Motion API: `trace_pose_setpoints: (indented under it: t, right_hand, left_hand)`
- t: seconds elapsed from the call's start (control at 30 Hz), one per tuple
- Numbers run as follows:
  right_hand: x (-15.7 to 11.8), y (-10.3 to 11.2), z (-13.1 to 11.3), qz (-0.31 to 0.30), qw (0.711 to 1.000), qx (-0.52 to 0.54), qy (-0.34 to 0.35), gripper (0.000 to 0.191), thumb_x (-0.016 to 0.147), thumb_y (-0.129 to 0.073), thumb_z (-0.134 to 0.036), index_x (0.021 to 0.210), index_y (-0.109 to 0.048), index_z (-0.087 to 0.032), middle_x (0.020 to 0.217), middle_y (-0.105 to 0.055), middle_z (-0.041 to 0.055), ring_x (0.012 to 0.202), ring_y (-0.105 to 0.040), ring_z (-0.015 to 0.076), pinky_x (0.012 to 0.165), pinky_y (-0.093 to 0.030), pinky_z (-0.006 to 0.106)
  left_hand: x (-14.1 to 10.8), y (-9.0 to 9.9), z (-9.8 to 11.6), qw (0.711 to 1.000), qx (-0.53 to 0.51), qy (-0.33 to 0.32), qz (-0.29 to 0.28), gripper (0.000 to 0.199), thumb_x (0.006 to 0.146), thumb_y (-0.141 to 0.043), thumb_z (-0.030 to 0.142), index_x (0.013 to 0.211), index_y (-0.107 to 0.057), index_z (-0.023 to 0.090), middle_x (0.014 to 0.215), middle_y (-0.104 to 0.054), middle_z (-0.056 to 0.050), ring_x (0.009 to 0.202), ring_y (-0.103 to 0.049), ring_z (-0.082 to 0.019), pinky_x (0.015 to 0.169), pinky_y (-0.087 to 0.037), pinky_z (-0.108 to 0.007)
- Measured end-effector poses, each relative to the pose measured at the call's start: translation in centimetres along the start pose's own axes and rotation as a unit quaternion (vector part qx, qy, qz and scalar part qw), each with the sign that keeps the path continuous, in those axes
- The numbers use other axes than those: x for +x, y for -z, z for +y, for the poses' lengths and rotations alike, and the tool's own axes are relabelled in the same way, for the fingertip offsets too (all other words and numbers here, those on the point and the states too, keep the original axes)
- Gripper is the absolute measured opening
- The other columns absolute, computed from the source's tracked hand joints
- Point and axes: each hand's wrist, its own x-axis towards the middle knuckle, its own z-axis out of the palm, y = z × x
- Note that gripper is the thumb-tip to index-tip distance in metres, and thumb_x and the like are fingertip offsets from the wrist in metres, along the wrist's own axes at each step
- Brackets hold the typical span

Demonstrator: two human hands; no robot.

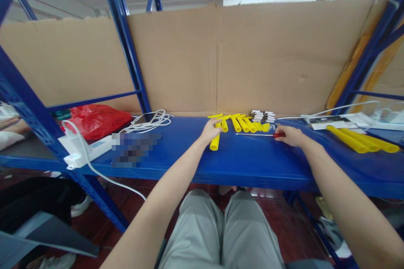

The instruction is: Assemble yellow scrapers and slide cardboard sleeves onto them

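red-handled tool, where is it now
Right of centre in the head view, the red-handled tool is in the right hand, in front of yellow tubes.

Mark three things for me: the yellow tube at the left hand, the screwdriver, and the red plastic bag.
Yellow tube (214, 142): head view, on its near end.
Screwdriver (277, 135): head view, on its red handle.
Red plastic bag (97, 120): head view, on its crumpled middle.

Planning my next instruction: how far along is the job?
Seemingly done: a row of yellow tubes laid out. In hand: left hand grips one yellow tube, right hand a red-handled screwdriver. Possibly left: three separate yellow tubes at the right.
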Motion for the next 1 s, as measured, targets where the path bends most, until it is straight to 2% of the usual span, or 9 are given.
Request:
trace_pose_setpoints:
  t: [0.1,0.2,0.33,0.47,0.6,0.73,0.83,1.0]
  right_hand:
    - [-0.1,0.4,0.0,-0.018,1.0,-0.014,-0.013,0.005,0.073,-0.063,-0.024,0.077,-0.066,-0.025,0.085,-0.072,0.0042,0.082,-0.067,0.0266,0.068,-0.05,0.04]
    - [-0.1,0.4,0.4,-0.024,0.999,-0.032,-0.011,0.009,0.073,-0.061,-0.022,0.077,-0.069,-0.026,0.086,-0.072,0.0064,0.081,-0.066,0.0276,0.066,-0.051,0.041]
    - [0.0,0.3,0.5,-0.015,0.999,-0.052,-0.006,0.017,0.073,-0.059,-0.021,0.083,-0.073,-0.026,0.09,-0.074,0.0082,0.081,-0.066,0.0276,0.063,-0.053,0.04]
    - [-0.3,0.6,-0.5,-0.028,0.998,-0.06,-0.018,0.03,0.07,-0.058,-0.019,0.095,-0.073,-0.027,0.102,-0.074,0.008,0.094,-0.066,0.0303,0.074,-0.055,0.047]
    - [-0.7,1.1,-1.7,-0.043,0.996,-0.057,-0.049,0.039,0.069,-0.056,-0.02,0.105,-0.071,-0.027,0.119,-0.07,0.0072,0.11,-0.062,0.0325,0.086,-0.052,0.052]
    - [-0.9,1.3,-2.1,-0.039,0.996,-0.051,-0.061,0.044,0.071,-0.056,-0.021,0.111,-0.069,-0.029,0.126,-0.068,0.0058,0.117,-0.059,0.0332,0.091,-0.05,0.053]
    - [-0.8,1.2,-2.0,-0.041,0.995,-0.049,-0.072,0.047,0.072,-0.056,-0.022,0.117,-0.067,-0.027,0.133,-0.063,0.0078,0.121,-0.057,0.0351,0.093,-0.049,0.056]
    - [-0.6,1.0,-1.8,-0.048,0.996,-0.037,-0.072,0.051,0.072,-0.056,-0.02,0.122,-0.065,-0.024,0.138,-0.06,0.0103,0.124,-0.055,0.0359,0.097,-0.047,0.057]
  left_hand:
    - [0.5,-0.5,-0.5,0.999,0.027,-0.013,-0.01,0.053,0.066,-0.063,-0.004,0.114,-0.074,0.016,0.144,-0.055,-0.011,0.125,-0.058,-0.025,0.105,-0.044,-0.032]
    - [0.8,-1.0,-0.6,0.998,0.054,-0.033,-0.016,0.051,0.066,-0.064,-0.003,0.112,-0.075,0.017,0.141,-0.058,-0.01,0.132,-0.052,-0.025,0.11,-0.038,-0.031]
    - [0.9,-1.5,-0.5,0.993,0.105,-0.059,-0.014,0.047,0.069,-0.065,-0.001,0.111,-0.076,0.017,0.132,-0.065,-0.01,0.129,-0.055,-0.025,0.111,-0.037,-0.031]
    - [0.9,-1.8,-0.3,0.981,0.181,-0.066,-0.029,0.046,0.073,-0.065,0.002,0.115,-0.074,0.016,0.127,-0.068,-0.01,0.127,-0.057,-0.025,0.111,-0.037,-0.03]
    - [0.9,-2.0,-0.5,0.969,0.235,-0.066,-0.038,0.046,0.077,-0.062,0.006,0.122,-0.07,0.016,0.137,-0.061,-0.01,0.135,-0.048,-0.022,0.116,-0.031,-0.03]
    - [0.8,-2.2,-0.6,0.966,0.25,-0.065,-0.013,0.047,0.081,-0.061,0.014,0.127,-0.065,0.014,0.144,-0.054,-0.013,0.14,-0.042,-0.025,0.117,-0.03,-0.035]
    - [0.3,-2.0,-0.2,0.965,0.253,-0.072,-0.008,0.05,0.08,-0.06,0.017,0.13,-0.063,0.017,0.145,-0.054,-0.011,0.142,-0.039,-0.025,0.117,-0.029,-0.037]
    - [-1.4,-1.3,0.7,0.954,0.285,-0.067,-0.06,0.06,0.071,-0.064,0.016,0.131,-0.062,0.019,0.151,-0.046,-0.011,0.145,-0.033,-0.029,0.119,-0.025,-0.04]
